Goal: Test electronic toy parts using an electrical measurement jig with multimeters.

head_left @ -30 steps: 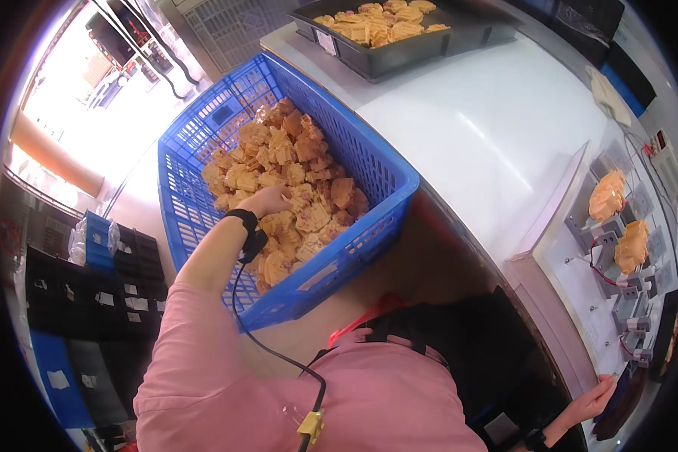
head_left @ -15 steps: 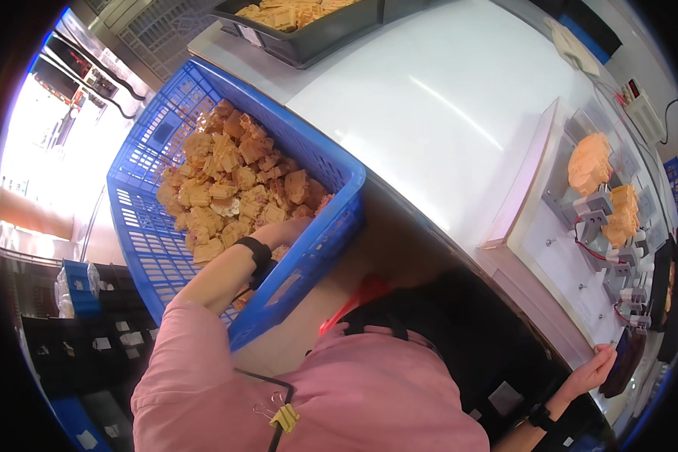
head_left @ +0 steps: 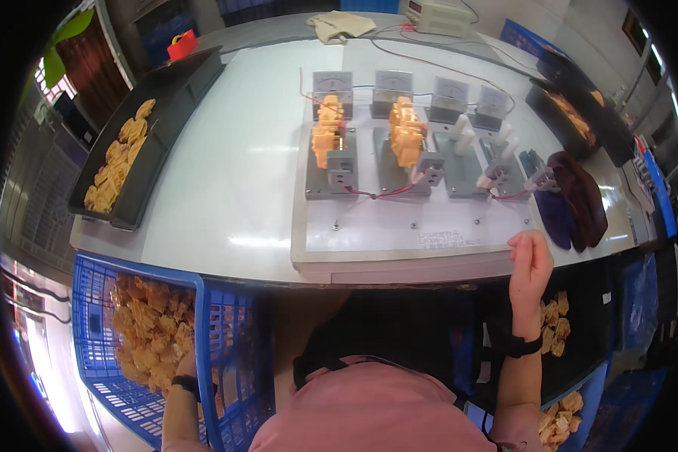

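Observation:
My left hand (head_left: 186, 367) reaches down into a blue plastic basket (head_left: 199, 331) at the lower left, among a heap of yellow-tan blocky parts (head_left: 147, 324). Its fingers are hidden by the parts and the basket wall. My right hand (head_left: 531, 264) hovers at the front right edge of a white test board (head_left: 384, 235). Its fingers are curled together, and nothing shows between them. Grey fixtures with clear meters behind stand in a row on the board. Two of them carry orange-yellow blocky parts, one at the left (head_left: 327, 135) and one beside it (head_left: 406, 139).
A long black tray (head_left: 179, 98) with yellow parts lies along the table's left side. Dark cloths or gloves (head_left: 580, 200) lie right of the board. Below my right arm is a black bin (head_left: 580, 354) with yellow parts. A power supply (head_left: 441, 16) and cloth (head_left: 340, 26) are at the back.
The view has swung from the basket round to the board, now showing the whole row of fixtures. My left hand is still in the basket, and my right hand is still by the board's edge.

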`<state>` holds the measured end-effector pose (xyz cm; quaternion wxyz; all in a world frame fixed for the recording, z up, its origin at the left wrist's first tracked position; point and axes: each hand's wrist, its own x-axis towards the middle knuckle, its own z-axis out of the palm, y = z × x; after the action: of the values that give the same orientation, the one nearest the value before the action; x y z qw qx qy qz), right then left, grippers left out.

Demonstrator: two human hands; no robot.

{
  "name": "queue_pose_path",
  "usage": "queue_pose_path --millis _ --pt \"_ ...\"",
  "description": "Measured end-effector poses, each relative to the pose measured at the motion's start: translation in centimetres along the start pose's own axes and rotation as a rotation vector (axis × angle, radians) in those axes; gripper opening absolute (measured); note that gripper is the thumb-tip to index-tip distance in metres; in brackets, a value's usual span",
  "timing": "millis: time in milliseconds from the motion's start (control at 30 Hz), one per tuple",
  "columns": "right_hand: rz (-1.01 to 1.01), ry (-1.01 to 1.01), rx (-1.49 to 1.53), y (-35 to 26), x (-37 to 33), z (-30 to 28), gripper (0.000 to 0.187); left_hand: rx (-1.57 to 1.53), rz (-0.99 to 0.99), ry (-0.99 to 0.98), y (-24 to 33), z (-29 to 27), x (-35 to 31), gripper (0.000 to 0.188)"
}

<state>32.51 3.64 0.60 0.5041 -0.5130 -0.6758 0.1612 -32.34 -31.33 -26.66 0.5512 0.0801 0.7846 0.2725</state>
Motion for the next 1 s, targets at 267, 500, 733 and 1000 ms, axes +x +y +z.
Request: queue_pose_path --millis 267,500,733,1000 --pt "-0.223 0.05 0.011 -0.1 2.5 0.8 0.004 -0.471 0.124 0.1 -1.7 -6.3 -7.7 0.049" --pt "-0.069 0.036 0.193 1.6 2.7 0.6 0.007 -0.962 0.673 -0.019 12.9 -3.7 -21.9 0.058" --pt "-0.073 -0.146 0.496 -2.5 0.2 2.1 0.011 -0.472 0.989 -0.463 32.5 19.5 -29.8 0.084" --pt "0.199 -0.391 0.98 -5.3 -1.3 -0.6 0.046 -0.322 0.811 -1.113 36.4 40.5 -30.4 0.066"
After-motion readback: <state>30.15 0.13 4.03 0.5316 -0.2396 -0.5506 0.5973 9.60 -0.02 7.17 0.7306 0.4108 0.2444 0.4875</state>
